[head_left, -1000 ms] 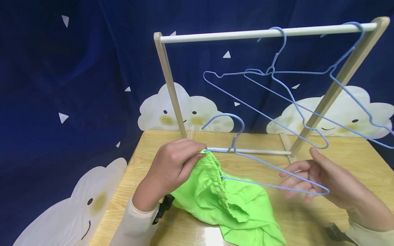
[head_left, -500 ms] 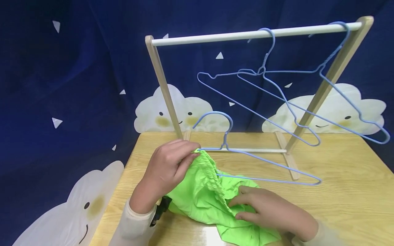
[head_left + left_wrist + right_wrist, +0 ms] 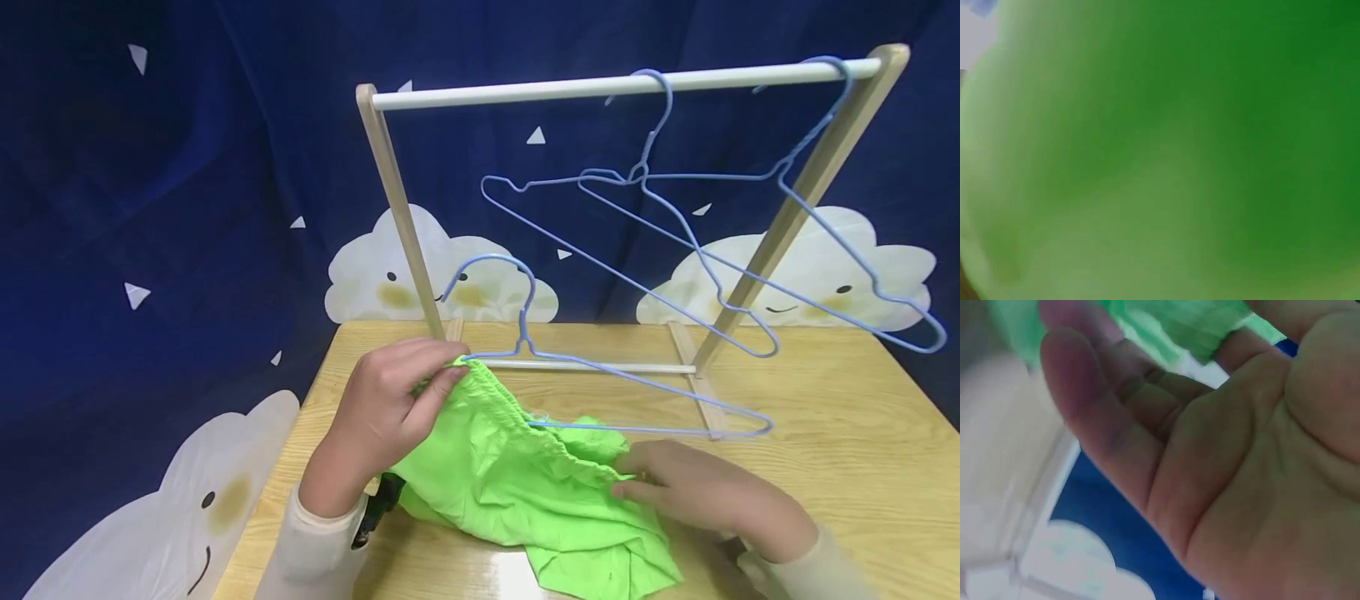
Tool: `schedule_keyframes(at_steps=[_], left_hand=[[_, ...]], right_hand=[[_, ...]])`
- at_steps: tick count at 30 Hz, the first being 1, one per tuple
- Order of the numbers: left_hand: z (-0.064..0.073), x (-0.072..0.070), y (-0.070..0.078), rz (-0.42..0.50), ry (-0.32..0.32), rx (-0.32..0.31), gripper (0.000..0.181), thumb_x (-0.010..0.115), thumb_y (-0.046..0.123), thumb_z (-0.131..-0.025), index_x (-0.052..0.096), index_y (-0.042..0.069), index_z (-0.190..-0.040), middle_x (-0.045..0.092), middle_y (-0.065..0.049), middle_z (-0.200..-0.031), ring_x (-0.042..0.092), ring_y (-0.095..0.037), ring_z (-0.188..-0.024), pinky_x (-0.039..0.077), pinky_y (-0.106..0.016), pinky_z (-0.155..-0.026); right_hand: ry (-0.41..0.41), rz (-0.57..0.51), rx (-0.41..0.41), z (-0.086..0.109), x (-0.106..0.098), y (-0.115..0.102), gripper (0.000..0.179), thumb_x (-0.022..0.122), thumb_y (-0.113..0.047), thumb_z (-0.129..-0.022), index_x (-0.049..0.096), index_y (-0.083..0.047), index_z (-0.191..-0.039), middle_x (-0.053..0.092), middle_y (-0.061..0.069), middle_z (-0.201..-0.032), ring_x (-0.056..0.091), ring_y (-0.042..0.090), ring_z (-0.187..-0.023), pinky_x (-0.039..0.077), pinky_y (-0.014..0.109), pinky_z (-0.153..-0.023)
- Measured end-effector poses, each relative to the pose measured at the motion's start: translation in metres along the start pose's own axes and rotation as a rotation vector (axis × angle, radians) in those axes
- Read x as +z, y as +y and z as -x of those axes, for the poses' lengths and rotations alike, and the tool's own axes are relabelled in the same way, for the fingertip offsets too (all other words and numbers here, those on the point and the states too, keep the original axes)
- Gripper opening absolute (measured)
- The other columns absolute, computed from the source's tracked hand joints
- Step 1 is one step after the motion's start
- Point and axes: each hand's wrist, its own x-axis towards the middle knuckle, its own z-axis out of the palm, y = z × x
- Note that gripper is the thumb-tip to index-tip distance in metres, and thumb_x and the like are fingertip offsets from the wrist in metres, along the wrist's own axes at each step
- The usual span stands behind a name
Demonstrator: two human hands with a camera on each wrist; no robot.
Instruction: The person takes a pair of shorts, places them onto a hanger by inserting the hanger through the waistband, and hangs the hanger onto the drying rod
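A bright green garment [image 3: 517,475] with a gathered elastic waistband lies partly raised over the table, its lower cloth spread on the wood. My left hand [image 3: 386,408] pinches one corner of the waistband at the left end of a blue wire hanger [image 3: 523,325]. That end of the hanger is hidden in the cloth and fingers; its right arm sticks out bare above the waistband. With thumb in front and fingers behind, my right hand [image 3: 708,496] pinches the waistband's other side. Cloth [image 3: 1204,328] shows between its fingers and thumb in the right wrist view. Green cloth [image 3: 1147,156] fills the left wrist view.
Behind stands a small wooden rack with a white top bar [image 3: 510,93]. Two more blue hangers, one mid-right [image 3: 649,146] and one at the right post [image 3: 849,87], hang from it. The rack rests on the wooden table [image 3: 825,433], before a dark blue cloud-patterned curtain [image 3: 225,167].
My right hand has come from the hanger's right end down to the garment and taken hold of the waistband, drawing it out to the right. My left hand and the hanger have shifted slightly left.
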Motion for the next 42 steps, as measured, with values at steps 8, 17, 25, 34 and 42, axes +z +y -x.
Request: schedule_keyframes(at_steps=[8, 17, 25, 34, 42], left_hand=[[0.002, -0.002, -0.01, -0.014, 0.014, -0.003, 0.011, 0.075, 0.006, -0.098, 0.081, 0.008, -0.107, 0.071, 0.001, -0.079, 0.065, -0.011, -0.071, 0.058, -0.033, -0.067], [0.003, -0.004, -0.015, 0.001, 0.0, 0.028, 0.009, 0.074, 0.006, -0.099, 0.081, 0.008, -0.105, 0.073, 0.002, -0.08, 0.065, -0.009, -0.069, 0.058, -0.032, -0.066], [0.005, -0.003, -0.016, -0.011, -0.001, 0.063, 0.009, 0.074, 0.006, -0.099, 0.08, 0.008, -0.104, 0.075, 0.0, -0.083, 0.067, -0.01, -0.069, 0.06, -0.034, -0.066], [0.001, 0.006, -0.009, 0.006, -0.017, 0.04, 0.01, 0.077, 0.005, -0.097, 0.081, 0.005, -0.107, 0.08, -0.003, -0.093, 0.074, -0.015, -0.079, 0.063, -0.035, -0.073], [0.0, 0.013, -0.001, -0.007, 0.0, 0.025, 0.013, 0.077, 0.006, -0.097, 0.081, 0.004, -0.11, 0.082, -0.005, -0.095, 0.076, -0.017, -0.079, 0.063, -0.035, -0.072]], right_hand=[[0.205, -0.054, -0.142, 0.034, -0.056, 0.019, 0.038, 0.069, -0.012, -0.107, 0.061, -0.033, -0.077, 0.046, -0.02, -0.08, 0.046, -0.003, -0.073, 0.043, 0.022, -0.062], [0.479, -0.015, -0.164, 0.068, -0.089, 0.01, 0.041, 0.074, 0.014, -0.093, 0.077, -0.027, -0.1, 0.064, -0.011, -0.09, 0.056, 0.007, -0.083, 0.044, 0.02, -0.067], [0.704, 0.007, -0.152, 0.066, -0.087, -0.019, 0.045, 0.08, 0.023, -0.082, 0.081, -0.013, -0.11, 0.079, -0.004, -0.114, 0.068, 0.003, -0.103, 0.051, 0.009, -0.084], [0.838, -0.074, -0.227, 0.043, -0.067, -0.032, 0.054, 0.08, 0.028, -0.074, 0.076, -0.002, -0.119, 0.077, -0.01, -0.115, 0.065, 0.001, -0.093, 0.053, 0.007, -0.086], [0.809, -0.103, -0.242, 0.02, -0.061, -0.057, 0.064, 0.085, 0.022, -0.076, 0.075, -0.009, -0.132, 0.076, -0.014, -0.122, 0.066, -0.003, -0.095, 0.053, 0.007, -0.084]])
